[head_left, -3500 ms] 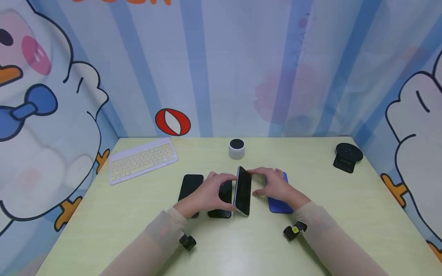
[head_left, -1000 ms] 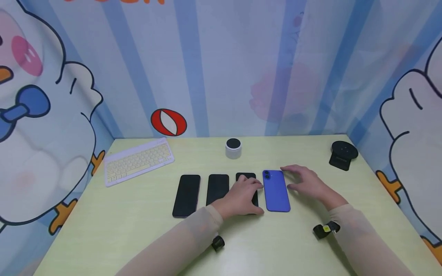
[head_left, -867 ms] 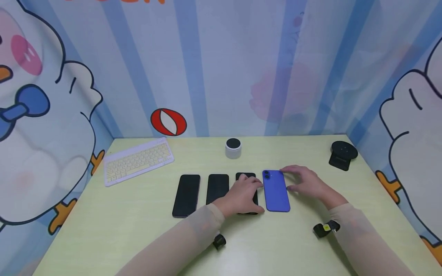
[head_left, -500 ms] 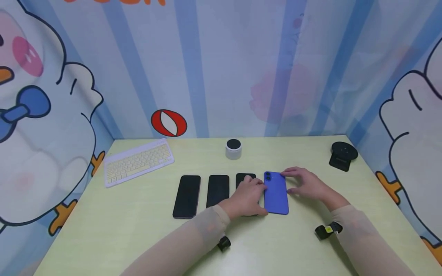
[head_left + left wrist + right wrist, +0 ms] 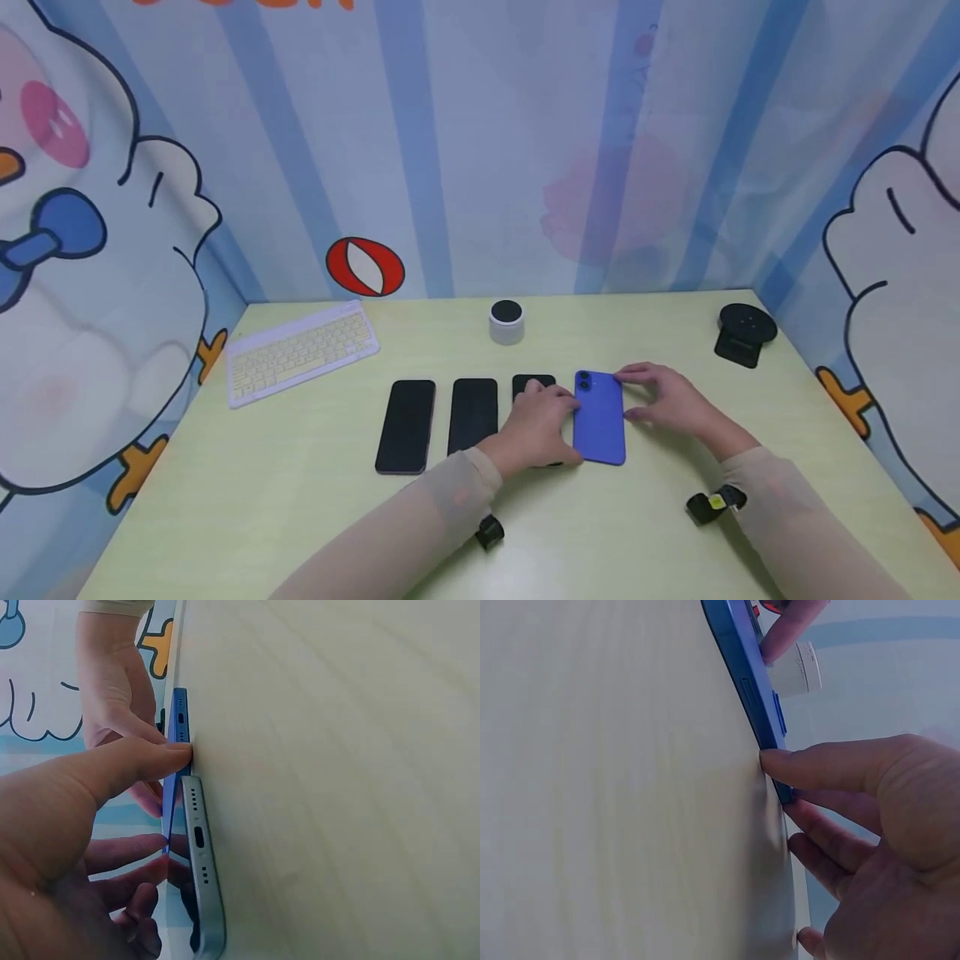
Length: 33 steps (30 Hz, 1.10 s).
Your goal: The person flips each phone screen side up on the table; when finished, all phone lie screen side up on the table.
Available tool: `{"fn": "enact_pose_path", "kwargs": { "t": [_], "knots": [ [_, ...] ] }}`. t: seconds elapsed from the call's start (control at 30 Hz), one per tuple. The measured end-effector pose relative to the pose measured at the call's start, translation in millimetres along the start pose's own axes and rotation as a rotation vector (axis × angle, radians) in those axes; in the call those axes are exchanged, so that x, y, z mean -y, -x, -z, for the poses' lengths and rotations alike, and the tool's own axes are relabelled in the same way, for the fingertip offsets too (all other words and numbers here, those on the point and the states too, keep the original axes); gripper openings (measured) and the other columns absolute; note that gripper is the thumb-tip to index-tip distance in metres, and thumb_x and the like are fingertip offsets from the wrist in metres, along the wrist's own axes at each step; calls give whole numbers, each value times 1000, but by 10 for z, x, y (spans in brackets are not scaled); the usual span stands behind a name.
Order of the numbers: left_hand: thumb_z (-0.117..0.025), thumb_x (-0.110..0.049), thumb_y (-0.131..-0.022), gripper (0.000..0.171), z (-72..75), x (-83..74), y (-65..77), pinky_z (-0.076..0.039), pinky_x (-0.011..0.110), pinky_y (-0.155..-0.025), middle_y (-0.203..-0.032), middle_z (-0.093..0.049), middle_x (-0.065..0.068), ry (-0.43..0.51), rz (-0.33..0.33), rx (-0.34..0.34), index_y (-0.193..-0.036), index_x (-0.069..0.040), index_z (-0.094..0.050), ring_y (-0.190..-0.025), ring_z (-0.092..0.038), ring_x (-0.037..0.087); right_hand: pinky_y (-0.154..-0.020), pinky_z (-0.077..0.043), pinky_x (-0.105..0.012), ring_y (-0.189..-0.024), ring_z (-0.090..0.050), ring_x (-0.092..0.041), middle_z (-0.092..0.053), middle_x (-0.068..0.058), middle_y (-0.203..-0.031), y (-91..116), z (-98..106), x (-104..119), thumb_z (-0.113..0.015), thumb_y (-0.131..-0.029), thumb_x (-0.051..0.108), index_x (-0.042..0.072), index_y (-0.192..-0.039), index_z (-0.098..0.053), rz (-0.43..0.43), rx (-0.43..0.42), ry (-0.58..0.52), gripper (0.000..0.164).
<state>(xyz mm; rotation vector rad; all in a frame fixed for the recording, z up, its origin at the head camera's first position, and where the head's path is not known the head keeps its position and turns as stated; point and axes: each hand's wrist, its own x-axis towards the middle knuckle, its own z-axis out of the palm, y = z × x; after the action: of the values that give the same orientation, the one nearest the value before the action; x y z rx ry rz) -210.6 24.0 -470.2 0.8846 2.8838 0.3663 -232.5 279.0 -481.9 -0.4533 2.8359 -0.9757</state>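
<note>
A blue phone (image 5: 599, 421) lies back up on the table, its camera at the upper left. My left hand (image 5: 532, 425) reaches over a black-screened phone (image 5: 534, 383), partly covering it, and its thumb and fingers touch the blue phone's left edge and lower corner. In the left wrist view the covered phone (image 5: 204, 862) shows a silver frame and charging port. From the other side my right hand (image 5: 671, 404) touches the blue phone's right edge with the thumb and its upper corner with a finger. The right wrist view shows the phone's side (image 5: 746, 679) against these fingers.
Two more black-screened phones, the outer one (image 5: 405, 427) and the inner one (image 5: 473, 412), lie in the same row to the left. Behind them stand a white keyboard (image 5: 303, 352), a small white cylinder with a black top (image 5: 507, 323) and a black round-topped stand (image 5: 746, 335).
The silver-framed phone, tilted on edge in my left hand earlier, now lies flat. My left hand has moved right to the blue phone, which has turned slightly straighter. My right hand has shifted right.
</note>
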Motion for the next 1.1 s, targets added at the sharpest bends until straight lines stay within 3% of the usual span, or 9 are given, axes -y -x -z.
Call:
{"fn": "enact_pose_path", "kwargs": {
  "t": [0.37,0.63,0.93,1.1],
  "knots": [
    [-90,-49,-73,75,43,5,15,-42,38,-97,-142,-63,0,59,25,0,-137,-19,-68,-116,-47,23,-115,-30,-69,-143,-40,-53,-52,-25,-151,-23,-22,16,-84,-83,9,3,-142,-61,-84,-12,-48,63],
    [-90,-47,-73,75,40,19,21,-42,37,-97,-144,-61,-1,93,21,9,-139,-19,-66,-116,-46,23,-117,-28,-68,-142,-41,-52,-53,-24,-150,8,0,-1,-87,-79,8,2,-141,-62,-52,-50,-93,67],
    [-90,-49,-74,81,25,5,2,-41,38,-99,-148,-57,3,111,-16,56,-144,-19,-62,-122,-45,24,-114,-33,-67,-143,-42,-50,-54,-24,-150,108,57,93,-87,-81,13,5,-142,-62,-61,-78,-127,66],
    [-90,-49,-74,83,12,-17,-1,-41,37,-100,-149,-57,3,139,-40,53,-145,-18,-60,-123,-45,24,-114,-33,-68,-143,-42,-49,-55,-23,-149,163,105,119,-88,-81,15,5,-142,-62,-25,-95,-127,67]
  ]
}}
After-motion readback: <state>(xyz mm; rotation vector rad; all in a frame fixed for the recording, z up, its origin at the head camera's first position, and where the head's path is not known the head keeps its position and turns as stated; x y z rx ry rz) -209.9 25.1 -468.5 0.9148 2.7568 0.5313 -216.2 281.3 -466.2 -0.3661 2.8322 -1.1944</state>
